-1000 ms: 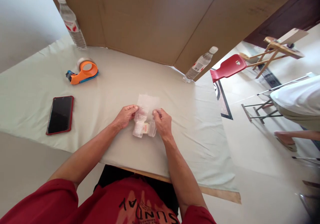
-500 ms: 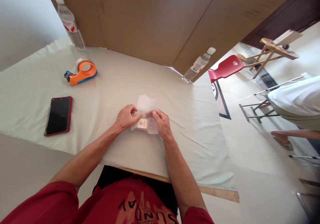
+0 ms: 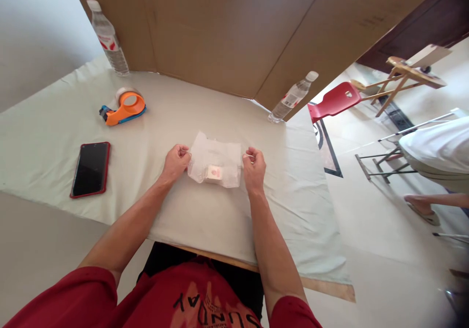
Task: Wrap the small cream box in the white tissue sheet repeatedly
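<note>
A translucent white sheet of what looks like bubble wrap [image 3: 216, 149] lies spread and slightly crumpled on the table. A small pale box with a red print [image 3: 214, 172] rests on its near part. My left hand [image 3: 176, 163] pinches the left edge of the sheet between thumb and fingers. At the opposite side my right hand [image 3: 254, 167] is closed in a pinch on the right edge. Neither hand touches the box.
An orange tape dispenser [image 3: 126, 109] and a phone in a red case [image 3: 91, 169] lie on the left. Water bottles stand at the back left [image 3: 109, 39] and right [image 3: 293, 97], before a cardboard panel [image 3: 220, 30]. Beyond the table are a red chair [image 3: 337, 100] and a seated person [image 3: 436, 152].
My hands have moved apart from over the box to the sheet's two sides. The sheet, bunched and folded before, is now opened out wider around the box.
</note>
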Action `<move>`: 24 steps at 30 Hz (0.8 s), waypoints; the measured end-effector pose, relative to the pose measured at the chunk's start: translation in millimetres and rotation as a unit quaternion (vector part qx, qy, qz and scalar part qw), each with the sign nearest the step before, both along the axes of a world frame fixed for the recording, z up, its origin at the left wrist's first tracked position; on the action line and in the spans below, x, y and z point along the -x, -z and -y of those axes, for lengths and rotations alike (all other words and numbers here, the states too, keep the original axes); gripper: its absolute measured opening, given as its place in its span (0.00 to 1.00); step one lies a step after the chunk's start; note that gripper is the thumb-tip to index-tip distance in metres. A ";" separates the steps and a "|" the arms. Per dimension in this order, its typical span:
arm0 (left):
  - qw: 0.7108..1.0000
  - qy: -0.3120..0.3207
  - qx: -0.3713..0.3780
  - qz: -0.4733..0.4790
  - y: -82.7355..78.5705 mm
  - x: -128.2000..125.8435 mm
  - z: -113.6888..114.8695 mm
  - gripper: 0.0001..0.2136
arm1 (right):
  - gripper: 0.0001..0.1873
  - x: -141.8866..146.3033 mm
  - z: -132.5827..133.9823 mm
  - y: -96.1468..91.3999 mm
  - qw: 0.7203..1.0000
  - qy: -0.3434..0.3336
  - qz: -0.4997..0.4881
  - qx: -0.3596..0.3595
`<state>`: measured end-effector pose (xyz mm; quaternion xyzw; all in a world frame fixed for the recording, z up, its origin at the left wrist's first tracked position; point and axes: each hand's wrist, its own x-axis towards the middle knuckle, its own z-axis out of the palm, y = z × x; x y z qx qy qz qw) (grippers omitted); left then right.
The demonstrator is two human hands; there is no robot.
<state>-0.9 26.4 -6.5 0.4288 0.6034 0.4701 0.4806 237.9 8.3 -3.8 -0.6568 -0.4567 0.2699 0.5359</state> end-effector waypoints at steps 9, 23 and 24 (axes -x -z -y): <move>0.967 0.160 -0.140 -0.143 -11.6 1.2 17.2 0.23 | 0.19 10.2 44.7 -13.5 0.972 -0.216 0.090 0.036; 0.911 0.332 -0.159 -0.188 -12.8 10.0 14.6 0.21 | 0.21 16.0 60.8 -9.6 0.933 -0.277 0.228 0.019; 0.901 0.342 -0.178 -0.199 -8.6 7.2 15.4 0.26 | 0.25 21.4 55.5 -5.9 0.926 -0.285 0.249 0.004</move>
